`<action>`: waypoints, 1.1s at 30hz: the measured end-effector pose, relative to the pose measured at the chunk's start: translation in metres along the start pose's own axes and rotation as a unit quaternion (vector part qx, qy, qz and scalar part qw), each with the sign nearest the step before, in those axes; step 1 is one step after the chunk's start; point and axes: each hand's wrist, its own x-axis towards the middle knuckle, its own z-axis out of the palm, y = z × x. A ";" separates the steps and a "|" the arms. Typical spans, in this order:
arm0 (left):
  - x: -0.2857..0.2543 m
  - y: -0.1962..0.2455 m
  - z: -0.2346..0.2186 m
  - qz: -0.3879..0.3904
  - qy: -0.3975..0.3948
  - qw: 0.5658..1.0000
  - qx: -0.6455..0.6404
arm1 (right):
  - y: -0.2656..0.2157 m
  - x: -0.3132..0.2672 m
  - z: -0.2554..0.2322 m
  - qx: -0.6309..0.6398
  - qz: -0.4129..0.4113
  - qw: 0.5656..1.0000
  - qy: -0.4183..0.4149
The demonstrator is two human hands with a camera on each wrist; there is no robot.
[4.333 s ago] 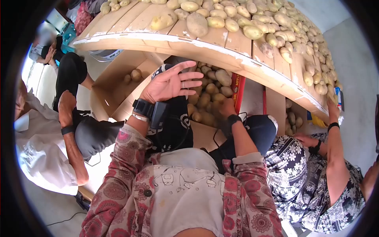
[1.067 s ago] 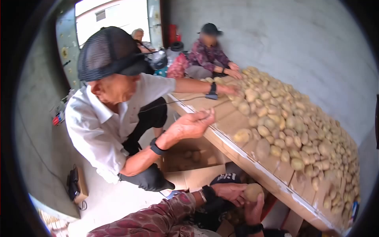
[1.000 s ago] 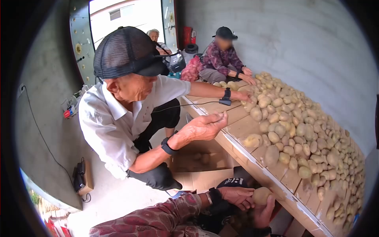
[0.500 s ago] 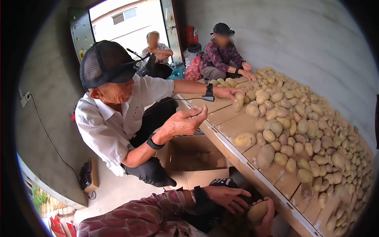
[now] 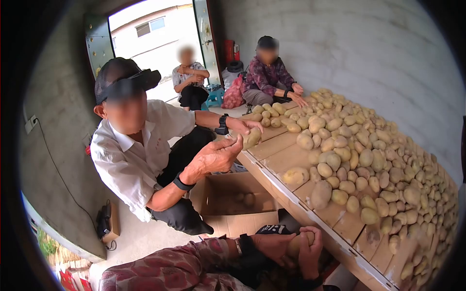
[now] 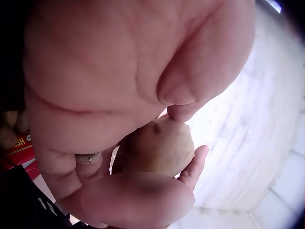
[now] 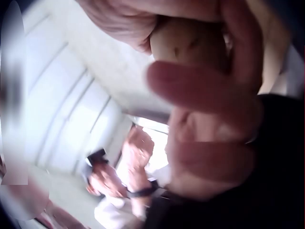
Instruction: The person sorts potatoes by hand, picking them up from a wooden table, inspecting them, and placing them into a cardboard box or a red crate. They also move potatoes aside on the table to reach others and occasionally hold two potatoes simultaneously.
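Observation:
Low at the table's front edge, both hands grip one potato (image 5: 294,246). My left hand (image 5: 273,245) curls its fingers about the near side, and a ring shows on one finger in the left wrist view. From the far side my right hand (image 5: 310,253) wraps the potato with fingers and thumb. Seen from the left wrist, the potato (image 6: 164,150) is pale with dark spots, partly covered by the left fingers (image 6: 138,198). The right wrist view shows the potato (image 7: 188,43) between the hands, behind the right thumb (image 7: 190,86).
A large heap of potatoes (image 5: 369,160) covers much of the cardboard-topped table (image 5: 276,150). An open carton (image 5: 242,218) with a few potatoes stands on the floor. A person in a white shirt (image 5: 141,160) sits close by, holding a potato. Others sit farther back.
The left hand, spread and apart from the potato half a second ago, now grips it. Earlier it was raised while the right hand reached into potatoes below. The white-shirted person lifted a potato off the table.

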 end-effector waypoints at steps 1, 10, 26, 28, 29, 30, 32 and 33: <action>-0.002 0.000 0.003 0.035 0.019 0.997 0.060 | 0.002 0.001 0.000 0.000 0.002 1.000 0.000; -0.009 0.008 0.033 -0.021 0.055 0.998 -0.032 | 0.006 -0.001 -0.008 0.160 0.137 0.977 -0.039; -0.003 0.010 0.012 -0.035 -0.001 0.999 -0.020 | 0.017 0.003 0.005 0.286 0.186 0.940 0.014; -0.003 0.007 0.008 -0.035 0.002 0.999 -0.032 | 0.017 0.004 0.006 0.295 0.189 0.937 0.015; -0.002 0.005 0.007 -0.036 0.001 0.999 -0.034 | 0.016 0.005 0.005 0.305 0.187 0.934 0.015; -0.001 0.006 0.008 -0.032 -0.001 0.999 -0.031 | 0.016 0.005 0.005 0.316 0.184 0.931 0.016; -0.002 0.008 0.007 -0.028 -0.001 0.999 -0.026 | 0.019 0.005 0.005 0.316 0.183 0.931 0.018; -0.002 0.008 0.006 -0.029 -0.005 0.999 -0.028 | 0.020 0.004 0.005 0.316 0.181 0.931 0.021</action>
